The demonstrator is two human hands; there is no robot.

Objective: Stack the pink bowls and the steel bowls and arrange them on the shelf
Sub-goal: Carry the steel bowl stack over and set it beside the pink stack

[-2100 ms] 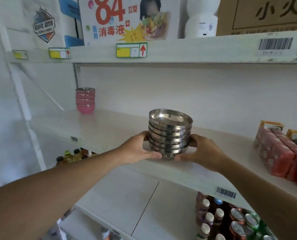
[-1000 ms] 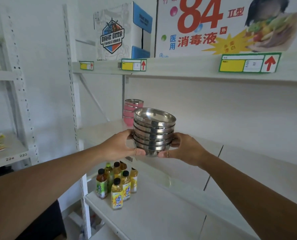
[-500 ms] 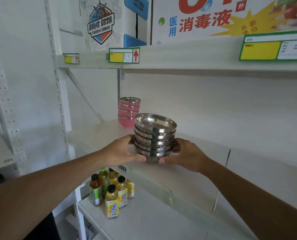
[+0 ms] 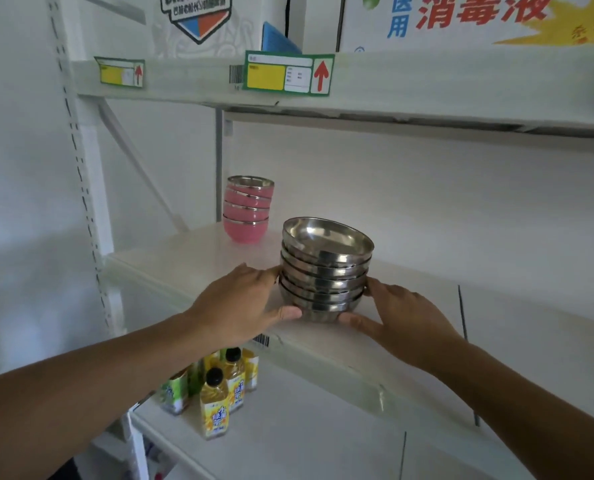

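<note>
A stack of several steel bowls (image 4: 326, 271) sits low over the white middle shelf (image 4: 191, 258), near its front edge; I cannot tell whether its base touches the board. My left hand (image 4: 243, 303) cups the stack's left side and my right hand (image 4: 396, 311) cups its right side, thumbs by the bottom bowl. A stack of several pink bowls (image 4: 247, 210) with steel rims stands further back on the same shelf, to the left of the steel stack and apart from it.
The upper shelf (image 4: 392, 84) with price tags and cardboard boxes (image 4: 219, 22) hangs close above. Several yellow drink bottles (image 4: 215, 400) stand on the lower shelf under my left wrist. A perforated white upright (image 4: 80, 188) bounds the left end.
Both hands carried the steel stack leftward along the shelf and lower, down to the board beside the pink stack. The view swung left and closer.
</note>
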